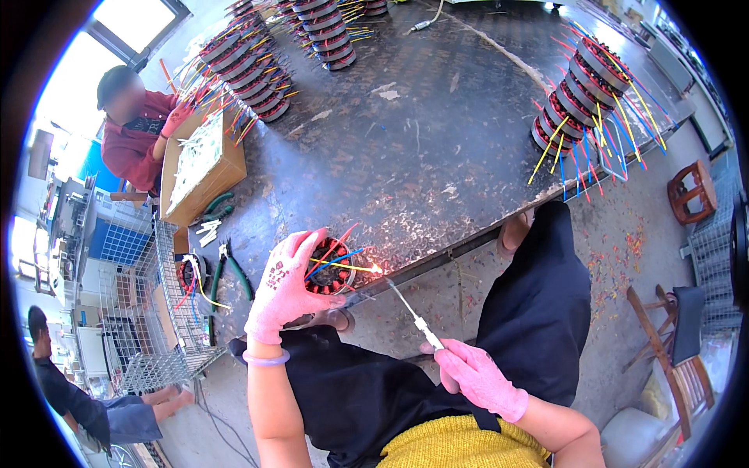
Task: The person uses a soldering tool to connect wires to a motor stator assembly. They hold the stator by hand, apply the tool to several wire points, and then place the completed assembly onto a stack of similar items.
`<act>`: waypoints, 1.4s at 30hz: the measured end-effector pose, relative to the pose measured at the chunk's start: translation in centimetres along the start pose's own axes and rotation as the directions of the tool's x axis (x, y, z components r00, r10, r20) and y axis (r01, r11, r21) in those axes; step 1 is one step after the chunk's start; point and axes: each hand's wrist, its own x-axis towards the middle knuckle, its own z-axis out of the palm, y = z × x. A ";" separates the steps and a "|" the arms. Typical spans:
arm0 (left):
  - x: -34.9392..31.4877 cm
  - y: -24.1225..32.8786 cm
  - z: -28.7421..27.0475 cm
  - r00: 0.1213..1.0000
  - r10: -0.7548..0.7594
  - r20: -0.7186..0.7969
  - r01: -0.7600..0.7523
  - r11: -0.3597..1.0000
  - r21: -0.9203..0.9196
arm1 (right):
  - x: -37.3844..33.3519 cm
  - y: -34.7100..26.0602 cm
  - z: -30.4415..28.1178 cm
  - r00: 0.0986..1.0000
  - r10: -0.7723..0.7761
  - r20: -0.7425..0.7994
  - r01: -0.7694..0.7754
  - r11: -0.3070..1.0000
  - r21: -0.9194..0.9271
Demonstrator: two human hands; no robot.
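Note:
My left hand [282,282], in a pink glove, grips a round motor stator [321,295] with red windings at the table's near edge. Its thumb and fingers wrap round the rim. Red, blue and yellow wires [337,262] stick out of the stator, and a bright orange glow shows at the yellow wire's end. In my right hand [476,377], also pink-gloved, is a thin rod-like tool [421,324] with a white grip; its exact kind is unclear. The tool's slim tip points up toward the glow, close below it.
Pliers with green handles [236,273] and short white tubes [208,232] lie left of the stator, near another wired stator [187,273]. A co-worker [129,129] reaches over a cardboard box [234,160]. Stator stacks [581,93] stand right and far back. A wooden stool [691,193] is on the floor.

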 end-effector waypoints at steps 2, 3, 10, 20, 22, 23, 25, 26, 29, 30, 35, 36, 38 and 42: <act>0.0 0.0 0.0 1.000 -0.001 0.004 0.001 1.000 0.002 | 0.0 -0.2 0.0 1.000 0.003 0.004 -0.003 1.000 -0.007; 0.0 0.0 0.0 1.000 -0.001 0.006 0.001 1.000 0.004 | 0.1 -0.3 0.0 1.000 0.005 0.005 -0.005 1.000 -0.018; 0.0 0.2 0.0 1.000 0.003 -0.016 -0.003 1.000 0.015 | 0.0 -0.1 0.0 1.000 -0.011 0.005 0.011 1.000 0.023; -0.1 0.2 -0.1 1.000 0.002 -0.012 -0.002 1.000 0.023 | 0.0 -0.3 0.0 1.000 -0.021 0.002 0.021 0.999 -0.030; -0.1 0.2 -0.1 1.000 0.001 -0.012 -0.001 1.000 0.027 | 0.1 -0.2 -0.1 1.000 -0.026 0.006 0.026 0.999 -0.040; -0.1 0.2 0.0 1.000 -0.001 -0.012 0.001 1.000 0.027 | 0.1 -0.2 -0.1 1.000 -0.021 0.007 0.021 1.000 -0.018; 0.0 0.2 0.0 1.000 -0.001 -0.014 0.002 1.000 0.028 | 0.0 -0.1 0.0 1.000 -0.011 0.009 0.011 1.000 0.024; 0.0 0.3 0.0 1.000 0.000 -0.015 0.001 1.000 0.027 | 0.0 -0.1 0.0 1.000 -0.010 0.005 0.010 1.000 0.018; 0.0 0.1 0.1 1.000 0.006 -0.017 -0.006 1.000 0.017 | 0.1 -0.1 0.0 1.000 -0.014 -0.001 0.014 1.000 -0.002; 0.0 0.1 0.1 1.000 0.009 -0.017 -0.009 1.000 0.012 | 0.1 -0.2 0.0 1.000 -0.017 -0.001 0.017 1.000 -0.009; -0.1 0.2 0.0 1.000 0.006 -0.015 -0.006 1.000 0.014 | 0.1 0.0 0.0 1.000 -0.007 0.007 0.007 1.000 0.025; -0.1 0.2 -0.1 1.000 0.006 -0.015 -0.006 1.000 0.014 | 0.1 0.0 -0.1 1.000 -0.007 0.002 0.006 1.000 0.012; 0.0 0.3 -0.1 1.000 0.000 -0.011 0.001 1.000 0.013 | 0.2 0.1 -0.1 1.000 -0.008 -0.004 0.008 1.000 -0.014; 0.0 0.4 -0.1 1.000 -0.002 -0.014 0.002 1.000 0.010 | 0.3 0.1 -0.1 1.000 -0.011 0.003 0.011 1.000 -0.012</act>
